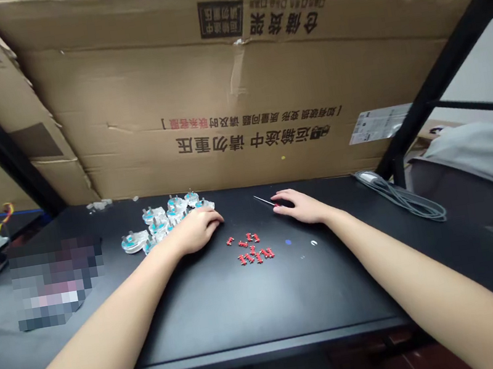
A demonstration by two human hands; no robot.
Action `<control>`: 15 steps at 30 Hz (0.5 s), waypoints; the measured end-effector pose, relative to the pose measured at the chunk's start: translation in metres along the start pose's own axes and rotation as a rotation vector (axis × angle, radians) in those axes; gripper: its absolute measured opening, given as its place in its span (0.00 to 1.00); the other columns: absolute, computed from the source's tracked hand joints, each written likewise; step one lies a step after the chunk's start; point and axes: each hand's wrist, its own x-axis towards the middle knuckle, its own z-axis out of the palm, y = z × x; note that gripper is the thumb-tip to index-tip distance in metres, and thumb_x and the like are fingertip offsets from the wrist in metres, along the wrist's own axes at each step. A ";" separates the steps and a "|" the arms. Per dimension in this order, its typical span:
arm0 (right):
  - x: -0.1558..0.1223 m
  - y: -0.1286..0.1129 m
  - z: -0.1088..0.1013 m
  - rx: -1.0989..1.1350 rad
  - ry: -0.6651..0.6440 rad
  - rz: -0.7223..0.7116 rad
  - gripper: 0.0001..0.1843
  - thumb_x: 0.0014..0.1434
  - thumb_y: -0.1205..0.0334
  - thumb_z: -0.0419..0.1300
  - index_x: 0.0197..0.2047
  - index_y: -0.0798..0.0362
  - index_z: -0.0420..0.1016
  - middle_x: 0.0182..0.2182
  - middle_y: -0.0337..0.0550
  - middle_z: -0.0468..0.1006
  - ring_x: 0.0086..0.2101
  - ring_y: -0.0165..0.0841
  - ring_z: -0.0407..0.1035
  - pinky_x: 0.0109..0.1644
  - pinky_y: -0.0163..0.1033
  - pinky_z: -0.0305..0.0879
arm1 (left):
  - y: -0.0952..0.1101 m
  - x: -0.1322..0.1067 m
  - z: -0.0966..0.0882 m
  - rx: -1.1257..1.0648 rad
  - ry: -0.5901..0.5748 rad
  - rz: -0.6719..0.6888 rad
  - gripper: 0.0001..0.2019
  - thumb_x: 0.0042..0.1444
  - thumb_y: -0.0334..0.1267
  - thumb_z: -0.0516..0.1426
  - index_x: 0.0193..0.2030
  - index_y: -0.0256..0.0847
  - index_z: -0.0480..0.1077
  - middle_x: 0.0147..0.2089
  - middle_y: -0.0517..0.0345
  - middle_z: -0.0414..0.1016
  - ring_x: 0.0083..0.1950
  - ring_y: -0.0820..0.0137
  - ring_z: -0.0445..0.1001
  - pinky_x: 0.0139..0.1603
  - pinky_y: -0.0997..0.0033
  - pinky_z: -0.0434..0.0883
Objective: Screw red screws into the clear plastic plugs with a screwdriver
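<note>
My right hand rests on the black table, its thumb and fingers around the red handle of a thin screwdriver. The metal shaft points left and away from me. My left hand lies on the table with its fingers loosely bent and apart from the thumb; nothing shows in it. Right beside it, partly covered by it, are several clear plug-like parts with blue inner faces and metal prongs. Between my hands, nearer to me, several small red parts with metal bits lie in a loose group.
A cardboard wall closes off the back of the table. A coiled grey cable lies at the right. Small clear scraps sit at the back left. A blue dot and white ring are near the right forearm.
</note>
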 end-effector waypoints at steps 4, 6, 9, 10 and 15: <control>-0.001 0.000 0.000 -0.001 0.000 -0.004 0.28 0.63 0.43 0.56 0.60 0.48 0.72 0.64 0.50 0.66 0.65 0.46 0.58 0.70 0.52 0.53 | -0.003 0.000 0.002 -0.020 -0.009 -0.007 0.15 0.67 0.34 0.48 0.47 0.38 0.77 0.48 0.46 0.78 0.50 0.58 0.76 0.56 0.57 0.71; -0.001 0.000 0.000 -0.003 -0.001 -0.003 0.28 0.63 0.43 0.56 0.60 0.49 0.71 0.64 0.51 0.66 0.65 0.46 0.58 0.70 0.52 0.53 | -0.004 0.000 0.002 -0.030 -0.007 -0.011 0.16 0.67 0.35 0.48 0.47 0.39 0.77 0.48 0.47 0.78 0.51 0.59 0.75 0.56 0.58 0.71; 0.000 -0.001 0.000 -0.006 -0.005 -0.001 0.28 0.63 0.44 0.56 0.60 0.50 0.71 0.64 0.52 0.66 0.65 0.46 0.58 0.70 0.51 0.53 | -0.003 0.000 0.003 -0.042 -0.002 -0.021 0.15 0.67 0.35 0.48 0.47 0.39 0.77 0.48 0.47 0.77 0.51 0.59 0.75 0.57 0.58 0.71; 0.000 -0.001 0.000 -0.008 -0.005 0.000 0.28 0.63 0.44 0.56 0.60 0.50 0.72 0.64 0.52 0.66 0.65 0.46 0.58 0.70 0.51 0.53 | -0.003 -0.001 0.003 -0.045 -0.001 -0.025 0.15 0.67 0.35 0.48 0.47 0.39 0.77 0.49 0.47 0.77 0.52 0.59 0.75 0.57 0.58 0.71; 0.000 0.000 0.000 -0.011 -0.006 0.000 0.27 0.62 0.45 0.58 0.60 0.49 0.72 0.64 0.50 0.66 0.66 0.46 0.57 0.71 0.51 0.52 | -0.001 -0.001 0.002 -0.052 -0.019 -0.035 0.15 0.66 0.34 0.49 0.48 0.40 0.76 0.49 0.47 0.76 0.53 0.59 0.74 0.57 0.58 0.71</control>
